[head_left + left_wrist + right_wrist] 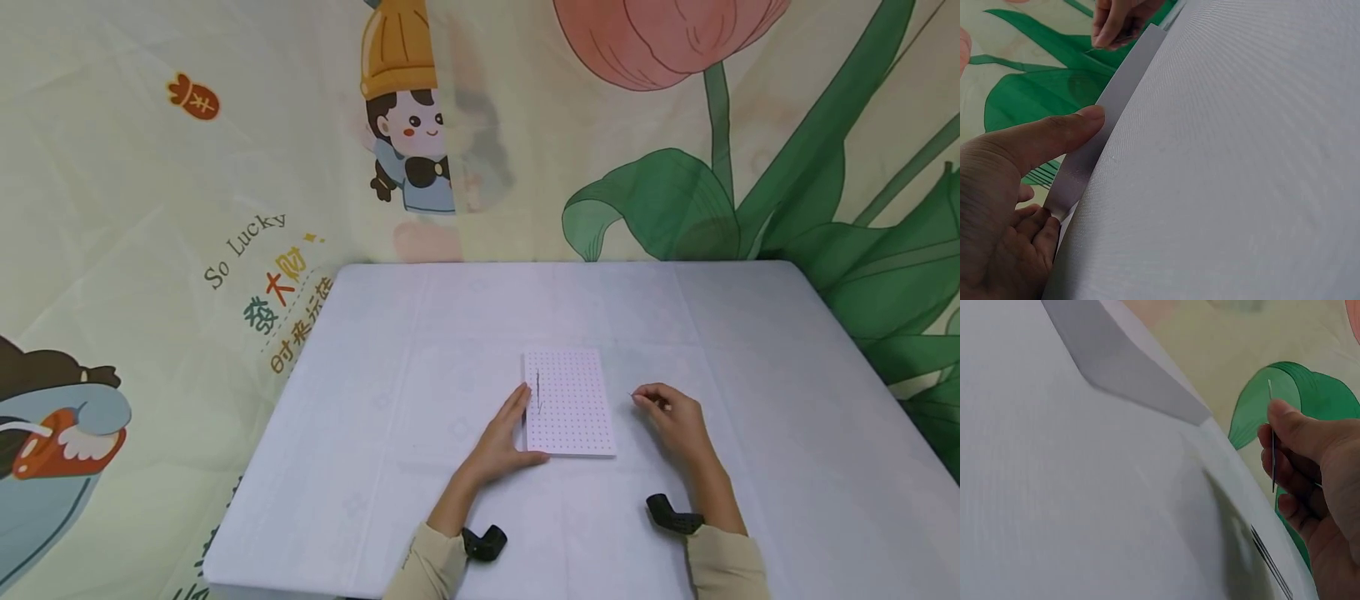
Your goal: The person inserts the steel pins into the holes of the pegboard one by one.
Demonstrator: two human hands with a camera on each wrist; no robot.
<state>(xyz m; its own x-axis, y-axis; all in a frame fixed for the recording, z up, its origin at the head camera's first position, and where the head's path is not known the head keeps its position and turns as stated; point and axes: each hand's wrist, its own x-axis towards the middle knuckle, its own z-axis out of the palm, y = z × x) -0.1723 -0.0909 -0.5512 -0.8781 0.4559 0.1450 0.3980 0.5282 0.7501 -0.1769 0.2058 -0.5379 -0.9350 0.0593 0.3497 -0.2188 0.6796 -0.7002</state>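
Observation:
A white board (573,417) with rows of small holes lies flat on the table. Several thin dark metal pins (538,390) show in a line near its left side. My left hand (495,442) steadies the board's near-left corner, thumb along the near edge and fingers at the left edge. To the right of the board, my right hand (675,417) pinches a slim metal pin (1273,456) between thumb and forefinger, upright in the right wrist view. Below those fingers, several more thin pins (1270,559) show side by side.
A white cloth covers the table (420,375). Behind it hangs a printed curtain (510,150) with a flower, leaves and cartoon figures. Black cameras are strapped to the left wrist (486,543) and right wrist (673,514).

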